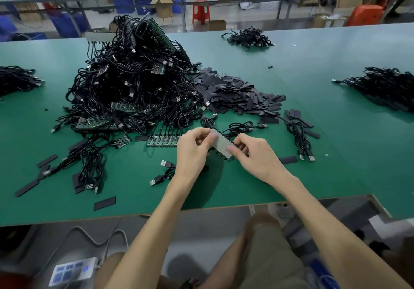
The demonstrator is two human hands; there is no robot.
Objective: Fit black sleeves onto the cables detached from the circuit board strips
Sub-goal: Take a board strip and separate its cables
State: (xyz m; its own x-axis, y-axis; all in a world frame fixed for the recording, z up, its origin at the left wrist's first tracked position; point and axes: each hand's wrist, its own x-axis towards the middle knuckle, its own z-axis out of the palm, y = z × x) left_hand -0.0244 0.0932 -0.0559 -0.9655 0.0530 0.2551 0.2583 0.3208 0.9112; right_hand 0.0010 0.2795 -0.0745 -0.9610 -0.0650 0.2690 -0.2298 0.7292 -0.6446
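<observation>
Both hands hold one circuit board strip [220,141], grey side up, tilted over the green table near its front edge. My left hand [193,152] pinches its upper left end, and my right hand [253,154] pinches its lower right end. Black USB cables hang from the strip's lower edge. A large heap of black cables and green strips [134,82] rises behind the hands to the left. A pile of flat black sleeves [235,93] lies to the right of that heap. Another green strip [163,141] lies flat just left of my left hand.
Loose sleeves [104,203] and USB plugs [165,164] are scattered on the green table [336,165] at front left. Cable bundles lie at far left [18,79], far right [385,87] and back centre [249,37]. A coiled cable [301,136] lies right of my hands.
</observation>
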